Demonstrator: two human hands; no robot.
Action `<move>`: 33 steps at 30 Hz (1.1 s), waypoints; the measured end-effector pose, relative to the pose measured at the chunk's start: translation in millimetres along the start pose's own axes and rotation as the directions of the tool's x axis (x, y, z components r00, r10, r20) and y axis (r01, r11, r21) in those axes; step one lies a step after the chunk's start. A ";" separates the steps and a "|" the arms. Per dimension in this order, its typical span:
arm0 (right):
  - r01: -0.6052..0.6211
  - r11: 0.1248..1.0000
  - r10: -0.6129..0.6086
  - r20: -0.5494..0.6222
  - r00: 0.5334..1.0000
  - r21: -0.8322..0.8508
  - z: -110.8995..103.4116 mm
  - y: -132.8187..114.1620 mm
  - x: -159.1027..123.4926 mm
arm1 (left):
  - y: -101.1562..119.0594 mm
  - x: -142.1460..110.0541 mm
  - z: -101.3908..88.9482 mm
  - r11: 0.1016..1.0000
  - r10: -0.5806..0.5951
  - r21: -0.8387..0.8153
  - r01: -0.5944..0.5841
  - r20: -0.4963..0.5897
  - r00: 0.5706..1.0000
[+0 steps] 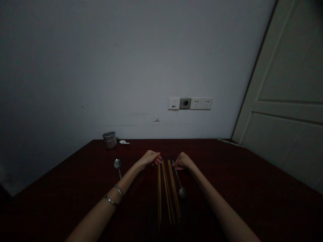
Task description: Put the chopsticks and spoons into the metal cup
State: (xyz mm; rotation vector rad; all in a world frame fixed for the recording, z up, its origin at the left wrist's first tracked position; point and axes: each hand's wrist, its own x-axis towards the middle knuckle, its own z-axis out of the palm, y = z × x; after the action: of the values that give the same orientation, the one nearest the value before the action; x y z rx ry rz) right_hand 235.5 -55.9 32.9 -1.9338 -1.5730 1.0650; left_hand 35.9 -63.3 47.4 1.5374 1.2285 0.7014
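Observation:
Three pairs of wooden chopsticks, a left pair (pixel 159 195), a middle pair (pixel 167 191) and a right pair (pixel 174 190), lie lengthwise side by side on the dark red table (pixel 217 168). My left hand (pixel 150 158) is at the far end of the left pair, its fingertips touching or nearly touching it, with the thumb apart above. Right of the chopsticks lies a metal spoon (pixel 182 192), its bowl toward me. My right hand (pixel 182 161) pinches the far end of its handle. Another metal spoon (pixel 117 163) lies left, its handle partly hidden by my left forearm.
A metal cup (pixel 110 140) stands at the table's back left, beside a small white spoon-shaped piece (pixel 124 142). Behind the table rises a wall with sockets (pixel 201 104). A pale door (pixel 285 101) is on the right, near a flat strip (pixel 230 143) on the table.

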 end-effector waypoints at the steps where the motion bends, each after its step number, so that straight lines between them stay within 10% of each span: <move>1: -0.002 1.000 0.002 0.002 1.000 -0.015 -0.6 -1.1 -1.6 | -0.4 0.4 0.0 1.000 -0.004 -0.001 0.004 -0.001 1.000; 18: 0.079 0.997 -0.079 0.036 0.996 -0.012 -7.2 15.5 13.0 | 2.9 -3.6 2.6 1.000 0.022 -0.008 -0.022 0.005 1.000; 21: 0.171 0.985 -0.168 -0.129 0.977 0.012 -13.7 24.8 20.8 | 10.5 -6.7 3.4 1.000 0.027 -0.013 -0.027 0.012 1.000; 27: 0.372 0.922 -0.371 -0.508 0.777 -0.104 -28.6 57.2 28.6 | 52.5 -32.7 -8.5 0.991 0.135 0.012 -0.135 -0.005 0.991; 33: 0.401 0.914 -0.308 -0.534 0.788 0.066 -29.4 75.3 33.0 | 86.0 -76.0 -34.1 0.937 0.329 0.143 -0.319 -0.048 0.943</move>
State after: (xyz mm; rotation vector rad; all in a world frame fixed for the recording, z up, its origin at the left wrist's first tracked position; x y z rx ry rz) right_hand 307.6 -40.5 -13.9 -1.5391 -1.3974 0.4520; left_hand 12.5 -121.1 149.7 1.8663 1.1018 0.9087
